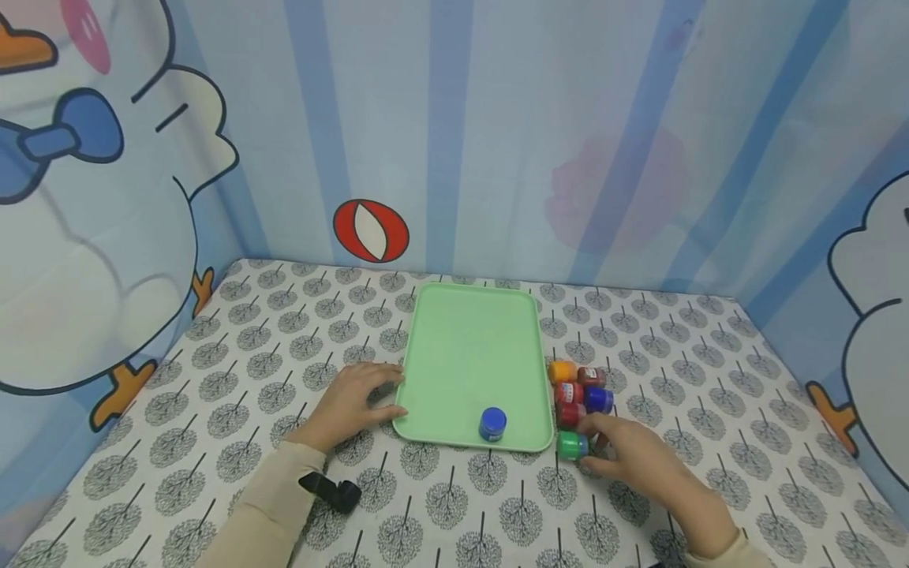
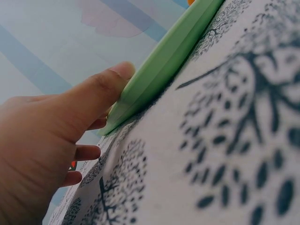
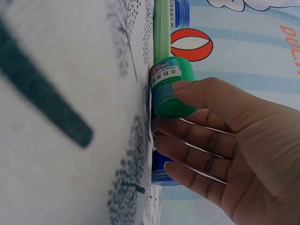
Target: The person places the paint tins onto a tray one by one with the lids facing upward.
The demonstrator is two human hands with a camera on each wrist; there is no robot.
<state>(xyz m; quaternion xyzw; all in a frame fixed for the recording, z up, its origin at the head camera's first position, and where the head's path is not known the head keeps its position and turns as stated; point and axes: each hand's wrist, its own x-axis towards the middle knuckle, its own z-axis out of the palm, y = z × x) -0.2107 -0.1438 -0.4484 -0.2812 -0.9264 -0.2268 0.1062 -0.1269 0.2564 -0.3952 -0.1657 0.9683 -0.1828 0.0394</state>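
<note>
The light green tray (image 1: 472, 359) lies on the patterned cloth. My left hand (image 1: 355, 404) rests at its left edge, with the thumb on the rim (image 2: 154, 70) and the fingers spread alongside. A blue paint jar (image 1: 492, 424) sits inside the tray near its front edge. My right hand (image 1: 632, 457) is just right of the tray. Its thumb and forefinger straddle the green paint jar (image 3: 171, 89) and pinch it. The forefinger's tip is hidden behind the jar in the right wrist view. The other right fingers reach out beside a dark blue paint jar (image 3: 164, 168).
Beside the tray's right edge several paint jars stand close together: orange (image 1: 562, 371), brownish red (image 1: 592, 376), red (image 1: 569, 393), dark red (image 1: 570, 414) and dark blue (image 1: 599, 399). A striped cartoon curtain (image 1: 497, 142) rises behind the table.
</note>
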